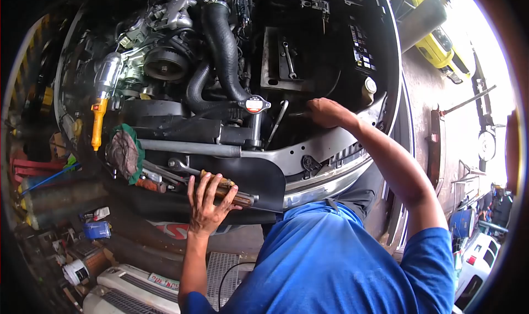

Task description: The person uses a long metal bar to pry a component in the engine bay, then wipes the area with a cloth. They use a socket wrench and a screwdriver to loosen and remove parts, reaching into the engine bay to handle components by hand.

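My left hand (208, 204) lies with fingers spread over hand tools on the black cover (264, 176) at the front of the engine bay. Under its fingertips is a tool with a worn brown handle (220, 184). A combination wrench (179, 163) lies just beyond. My right hand (328, 113) reaches into the bay with curled fingers; what they hold, if anything, is hidden. Left of it, a slim metal tool (278, 121) leans beside the radiator cap (254, 104). Another combination wrench (289, 60) rests on the metal tray (268, 55) beyond.
A work light with a yellow handle (99, 115) lies at the left, near a rag with a green edge (127, 151). A thick black hose (220, 44) crosses the engine. The silver front edge (325, 182) runs before my body. A white reservoir cap (370, 86) sits right.
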`<act>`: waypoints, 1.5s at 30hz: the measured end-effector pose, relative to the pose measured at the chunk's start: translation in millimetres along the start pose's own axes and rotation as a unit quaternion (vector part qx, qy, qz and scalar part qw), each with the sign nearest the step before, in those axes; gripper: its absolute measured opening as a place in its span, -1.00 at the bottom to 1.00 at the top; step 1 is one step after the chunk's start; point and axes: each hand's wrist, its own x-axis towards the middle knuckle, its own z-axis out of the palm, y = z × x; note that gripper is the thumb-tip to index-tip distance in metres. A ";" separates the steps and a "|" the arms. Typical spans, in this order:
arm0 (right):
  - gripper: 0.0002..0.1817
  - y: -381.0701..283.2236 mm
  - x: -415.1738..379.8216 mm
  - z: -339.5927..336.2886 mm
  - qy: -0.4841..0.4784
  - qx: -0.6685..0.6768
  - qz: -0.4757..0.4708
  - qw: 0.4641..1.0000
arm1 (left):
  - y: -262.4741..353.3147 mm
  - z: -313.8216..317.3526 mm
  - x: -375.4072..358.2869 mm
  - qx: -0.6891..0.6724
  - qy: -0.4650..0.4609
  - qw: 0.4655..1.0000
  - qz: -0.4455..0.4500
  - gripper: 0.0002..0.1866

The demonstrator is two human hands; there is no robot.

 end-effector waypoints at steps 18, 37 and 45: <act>-0.62 -19.5 49.3 51.0 -0.082 0.042 0.032 0.995 | -63.9 -48.7 176.1 -0.219 0.144 0.960 -0.103 -0.84; -0.69 -43.0 47.4 17.1 -0.078 0.196 0.178 0.961 | -60.3 199.0 356.7 -0.130 -0.702 0.673 0.193 -0.51; -0.58 -13.6 61.4 24.6 -0.195 0.310 0.092 0.926 | -66.1 213.5 349.9 -0.160 -0.678 0.698 0.167 -0.52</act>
